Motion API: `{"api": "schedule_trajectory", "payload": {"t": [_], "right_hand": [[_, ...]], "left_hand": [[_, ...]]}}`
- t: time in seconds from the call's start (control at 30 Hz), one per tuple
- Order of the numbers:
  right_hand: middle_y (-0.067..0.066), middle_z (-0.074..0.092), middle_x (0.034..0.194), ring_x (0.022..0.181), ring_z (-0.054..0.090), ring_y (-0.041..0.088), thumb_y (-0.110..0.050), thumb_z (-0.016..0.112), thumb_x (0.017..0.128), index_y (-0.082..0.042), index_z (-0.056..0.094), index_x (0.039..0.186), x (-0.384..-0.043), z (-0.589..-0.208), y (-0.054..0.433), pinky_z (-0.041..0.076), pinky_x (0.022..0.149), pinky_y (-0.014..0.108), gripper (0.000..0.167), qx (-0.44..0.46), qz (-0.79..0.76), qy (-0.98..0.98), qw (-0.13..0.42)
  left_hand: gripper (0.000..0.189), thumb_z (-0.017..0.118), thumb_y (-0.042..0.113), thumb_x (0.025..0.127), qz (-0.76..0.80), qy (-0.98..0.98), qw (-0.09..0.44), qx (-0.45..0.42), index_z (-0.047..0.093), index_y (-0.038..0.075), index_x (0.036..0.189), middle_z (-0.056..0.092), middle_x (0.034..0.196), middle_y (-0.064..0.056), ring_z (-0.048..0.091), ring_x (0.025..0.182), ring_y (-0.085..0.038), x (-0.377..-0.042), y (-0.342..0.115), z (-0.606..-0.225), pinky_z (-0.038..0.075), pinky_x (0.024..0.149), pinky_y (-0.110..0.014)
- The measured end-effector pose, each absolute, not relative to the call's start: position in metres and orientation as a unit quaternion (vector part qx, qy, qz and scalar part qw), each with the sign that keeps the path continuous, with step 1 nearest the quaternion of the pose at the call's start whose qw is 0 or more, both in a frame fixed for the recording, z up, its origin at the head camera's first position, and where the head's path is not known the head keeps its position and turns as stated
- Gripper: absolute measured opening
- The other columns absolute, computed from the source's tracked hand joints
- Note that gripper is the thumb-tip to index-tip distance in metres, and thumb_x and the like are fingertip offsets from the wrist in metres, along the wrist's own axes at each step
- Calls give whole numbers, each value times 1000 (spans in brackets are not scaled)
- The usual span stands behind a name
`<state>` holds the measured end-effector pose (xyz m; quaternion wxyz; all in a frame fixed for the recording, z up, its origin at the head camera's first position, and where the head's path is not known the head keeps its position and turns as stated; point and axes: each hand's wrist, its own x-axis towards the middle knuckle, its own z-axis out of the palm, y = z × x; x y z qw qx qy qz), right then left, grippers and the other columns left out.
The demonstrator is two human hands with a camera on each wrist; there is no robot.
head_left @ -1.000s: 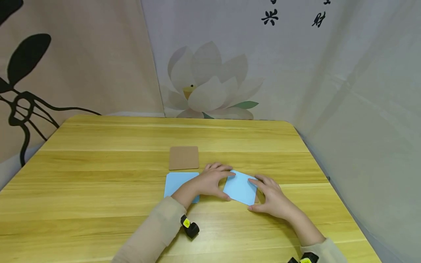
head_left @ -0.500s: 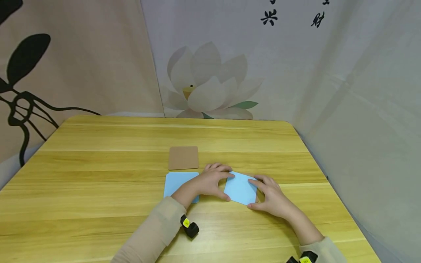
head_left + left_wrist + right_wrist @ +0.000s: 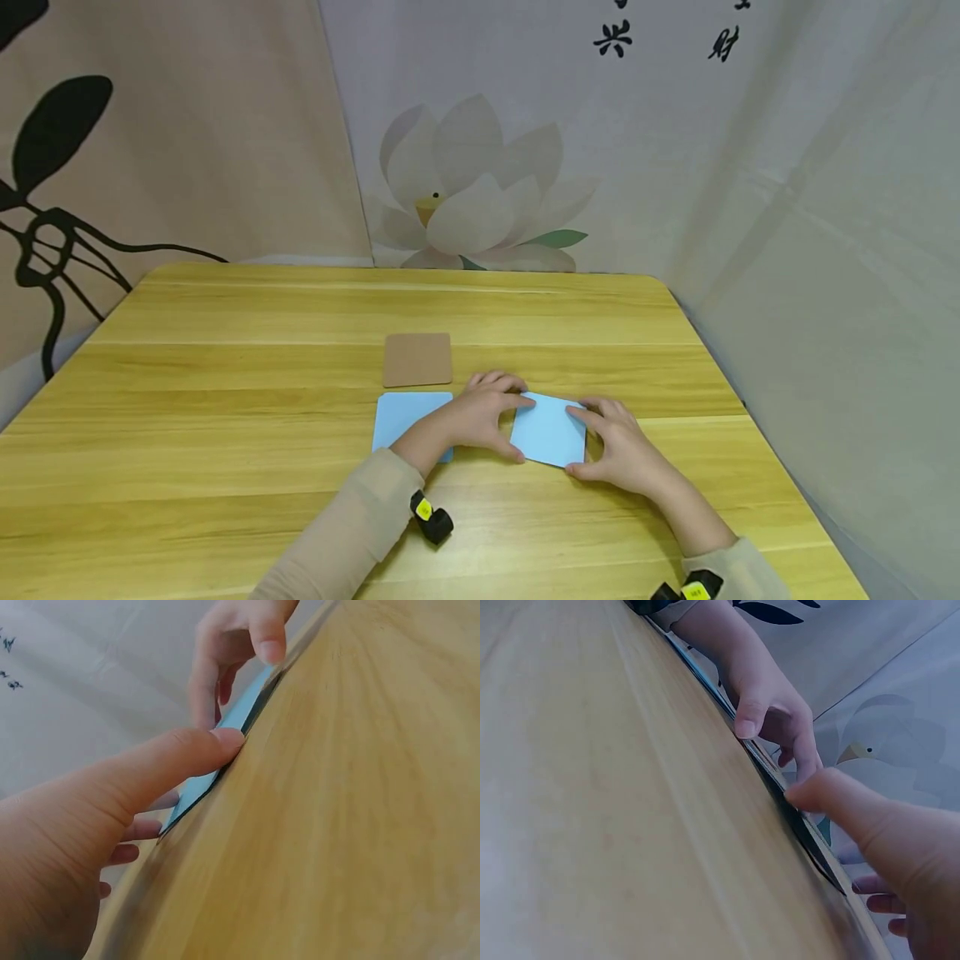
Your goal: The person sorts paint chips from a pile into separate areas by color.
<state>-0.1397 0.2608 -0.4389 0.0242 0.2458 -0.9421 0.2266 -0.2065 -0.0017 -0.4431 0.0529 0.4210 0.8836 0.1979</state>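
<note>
Both hands hold a light-blue square card (image 3: 550, 431) just right of the table's middle. My left hand (image 3: 483, 414) has its thumb at the near left corner and its index finger at the far left corner. Across from it, my right hand (image 3: 621, 443) holds the right side, thumb at the near corner and index finger lying over the far part. In the left wrist view the blue card (image 3: 244, 709) stands slightly off the wood, with a dark gap below its near edge. Whatever lies under it is hidden.
A second blue square card (image 3: 405, 414), perhaps a stack, lies left of the hands, partly covered by the left wrist. Beyond it is a brown square card (image 3: 417, 360). The wooden table (image 3: 225, 400) ends at a printed curtain (image 3: 637, 167) behind.
The blue card has turned slightly counterclockwise between the hands, so it sits straighter. A brown sliver seen beneath its right edge earlier is now barely visible. The hands have hardly moved.
</note>
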Motion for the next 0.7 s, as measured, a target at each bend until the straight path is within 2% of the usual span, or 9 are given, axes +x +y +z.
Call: {"api": "schedule_trajectory", "payload": {"t": [0.3, 0.7], "right_hand": [[14, 43, 137, 126, 34, 34, -41, 83, 69, -9, 55, 136, -143, -435, 253, 37, 95, 56, 80, 251, 237, -938, 26], [11, 44, 136, 125, 35, 30, -46, 81, 69, -10, 55, 136, -153, -434, 218, 35, 95, 54, 80, 309, 242, -919, 29]], "left_hand": [[81, 75, 60, 71, 198, 888, 35, 414, 55, 18, 138, 41, 142, -3, 29, 132, -22, -200, -12, -437, 22, 104, -46], [80, 77, 57, 69, 215, 896, -2, 388, 58, 14, 134, 44, 138, -6, 32, 129, -25, -185, -54, -437, 25, 98, -52]]}}
